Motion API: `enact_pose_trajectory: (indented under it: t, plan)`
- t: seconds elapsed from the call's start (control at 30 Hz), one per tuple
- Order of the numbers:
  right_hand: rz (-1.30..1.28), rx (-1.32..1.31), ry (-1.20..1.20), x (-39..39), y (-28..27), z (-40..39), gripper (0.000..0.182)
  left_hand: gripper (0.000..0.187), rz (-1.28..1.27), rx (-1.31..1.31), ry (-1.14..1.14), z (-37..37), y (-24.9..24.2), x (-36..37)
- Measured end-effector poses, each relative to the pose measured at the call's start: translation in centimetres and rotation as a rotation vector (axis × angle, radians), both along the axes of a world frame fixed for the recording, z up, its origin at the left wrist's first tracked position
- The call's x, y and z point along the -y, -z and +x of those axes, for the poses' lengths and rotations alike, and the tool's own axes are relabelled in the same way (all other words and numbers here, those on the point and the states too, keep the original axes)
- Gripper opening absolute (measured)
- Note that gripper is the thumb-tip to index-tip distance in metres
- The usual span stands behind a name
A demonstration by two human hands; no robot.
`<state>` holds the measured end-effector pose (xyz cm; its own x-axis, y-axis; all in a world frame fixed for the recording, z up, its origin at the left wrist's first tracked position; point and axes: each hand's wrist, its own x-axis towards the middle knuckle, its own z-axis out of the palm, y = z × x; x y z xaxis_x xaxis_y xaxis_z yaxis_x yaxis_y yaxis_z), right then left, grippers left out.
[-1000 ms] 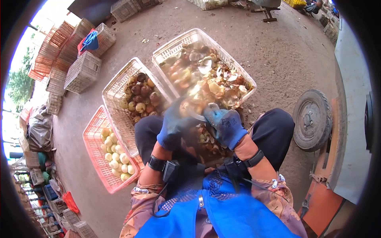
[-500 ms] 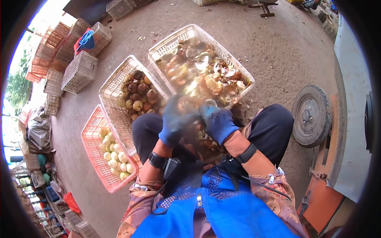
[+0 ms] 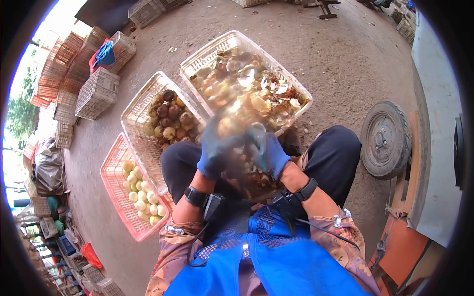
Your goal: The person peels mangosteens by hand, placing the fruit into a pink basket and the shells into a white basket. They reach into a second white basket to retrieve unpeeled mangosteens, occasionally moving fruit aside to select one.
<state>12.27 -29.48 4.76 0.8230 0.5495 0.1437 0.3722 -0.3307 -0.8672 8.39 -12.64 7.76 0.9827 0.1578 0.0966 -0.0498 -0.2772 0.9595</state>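
My left hand, in a blue glove, is raised between my knees with its fingers curled. At its fingertips shows a blurred, round, pale-brown fruit-like thing. My right hand, gloved the same way, is closed close beside it; whatever it holds is hidden by blur and the glove. Just beyond both hands is a white crate of peels and shell pieces. Left of my hands, a second white crate holds dark-brown and tan round fruits.
A pink crate with pale, peeled-looking round fruits stands at left. A wheel with a wooden frame is at right. Stacked crates line the left side. My knees flank the hands.
My left hand stays near the same spot beside the round thing. My right hand has turned, its fingers now pointing more upward. The crates look unchanged.
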Motion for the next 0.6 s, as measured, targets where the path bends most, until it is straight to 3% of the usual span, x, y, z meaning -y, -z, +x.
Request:
enact_pose_trajectory:
  t: [0.03,0.07,0.1,0.13,0.2,0.27,0.3,0.33,0.4,0.6]
  plan:
    - [-0.001,0.001,0.0,0.4,-0.9,0.0,0.021,0.036,0.089,0.049,0.037,0.2,0.4,-0.2]
    - [-0.162,0.135,-0.012,1.0,-1.7,-0.1,0.021,0.052,0.176,0.098,0.074,0.3,0.8,-0.3]
    - [-0.323,0.268,-0.025,1.3,-2.1,-0.2,0.022,0.052,0.174,0.097,0.075,0.2,1.1,-0.4]
    - [-0.326,0.263,-0.025,1.0,-2.0,-0.2,0.022,0.052,0.102,0.028,0.065,0.0,1.0,-0.4]
    - [-0.566,0.246,0.096,-0.1,-1.9,0.1,0.024,0.052,0.029,-0.04,0.056,0.2,1.5,-0.1]
    - [-0.575,0.179,0.115,-1.0,-2.4,0.4,0.026,0.054,0.273,0.352,0.013,0.9,2.0,0.7]
    - [-0.584,0.108,0.136,-1.2,-2.5,0.6,0.029,0.056,-0.048,0.149,-0.051,0.6,2.1,1.2]
    - [-0.583,0.104,0.141,-1.4,-2.3,0.8,0.029,0.056,-0.047,0.147,-0.046,0.7,1.2,1.4]
    - [-0.45,0.038,0.189,-1.5,-1.2,1.0,0.024,0.054,0.202,0.279,-0.027,0.7,0.1,1.8]
    - [-0.299,-0.103,0.065,-0.9,-0.7,2.3,0.021,0.052,0.269,0.269,-0.002,1.0,2.3,0.7]
